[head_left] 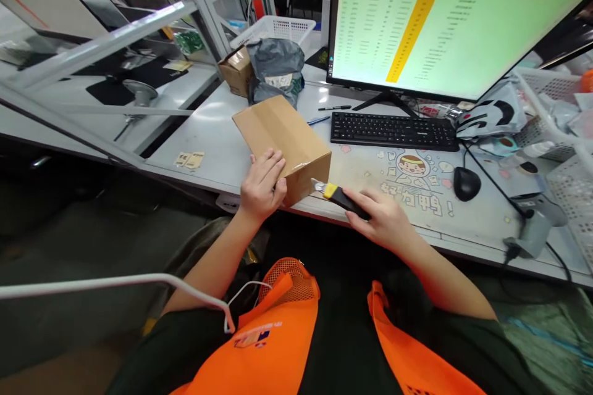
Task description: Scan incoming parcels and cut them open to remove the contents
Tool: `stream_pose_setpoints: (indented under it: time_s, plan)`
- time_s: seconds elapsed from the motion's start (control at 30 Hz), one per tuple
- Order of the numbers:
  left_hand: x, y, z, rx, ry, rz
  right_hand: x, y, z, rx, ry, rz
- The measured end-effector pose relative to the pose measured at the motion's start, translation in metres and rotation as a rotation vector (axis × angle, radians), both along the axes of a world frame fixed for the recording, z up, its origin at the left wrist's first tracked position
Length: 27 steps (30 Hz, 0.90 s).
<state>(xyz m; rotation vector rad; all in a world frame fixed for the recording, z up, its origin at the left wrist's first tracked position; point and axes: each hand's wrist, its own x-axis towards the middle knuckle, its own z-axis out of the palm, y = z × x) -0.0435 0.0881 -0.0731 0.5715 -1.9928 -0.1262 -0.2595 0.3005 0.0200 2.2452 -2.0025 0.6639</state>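
A taped brown cardboard box point(282, 129) sits at the front edge of the white desk, turned at an angle. My left hand point(263, 185) presses on its near left corner, fingers lying over the top and the thumb at the near side. In my right hand point(377, 216) is a utility knife point(345, 197) with a black handle and a yellow collar. Its blade end points left and meets the box's near face close to the lower right; whether it has cut in, I cannot tell. The fingers of my right hand are wrapped round the handle.
Behind the box stand a grey plastic parcel point(278, 68) and a smaller carton point(236, 71). A keyboard point(393, 129), a monitor point(430, 31) and a mouse point(466, 183) are to the right. A barcode scanner point(535, 225) lies at the right edge. Metal shelf posts point(199, 6) rise at left.
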Motion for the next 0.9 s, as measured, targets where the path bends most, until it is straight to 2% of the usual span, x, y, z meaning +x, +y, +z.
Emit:
stream_pose_setpoints:
  time_s: [0.1, 0.2, 0.47, 0.6, 0.67, 0.77, 0.83, 0.9]
  plan:
    - [-0.004, 0.000, -0.003, -0.042, 0.021, 0.023, 0.013, -0.024, 0.003, 0.025, 0.083, 0.077]
    - [-0.005, 0.001, -0.002, -0.057, 0.033, 0.026, 0.015, -0.036, 0.003, 0.027, 0.152, 0.089]
    - [-0.004, 0.001, -0.002, -0.030, 0.103, -0.057, 0.017, -0.041, 0.002, -0.008, 0.168, 0.048]
    - [-0.001, 0.003, -0.001, 0.033, 0.089, -0.065, 0.023, -0.044, 0.009, -0.001, 0.243, 0.020]
    - [0.002, 0.005, 0.000, 0.071, 0.086, -0.080, 0.014, -0.042, 0.017, -0.006, 0.258, -0.043]
    - [0.007, 0.006, 0.000, 0.082, 0.120, -0.154, -0.021, -0.027, 0.024, -0.005, 0.198, -0.254]
    - [0.012, 0.001, -0.004, 0.057, 0.157, -0.204, -0.051, -0.007, 0.018, 0.000, 0.106, -0.376]
    - [0.022, -0.011, -0.014, 0.036, 0.200, -0.237, -0.078, 0.017, -0.001, -0.030, -0.021, -0.459]
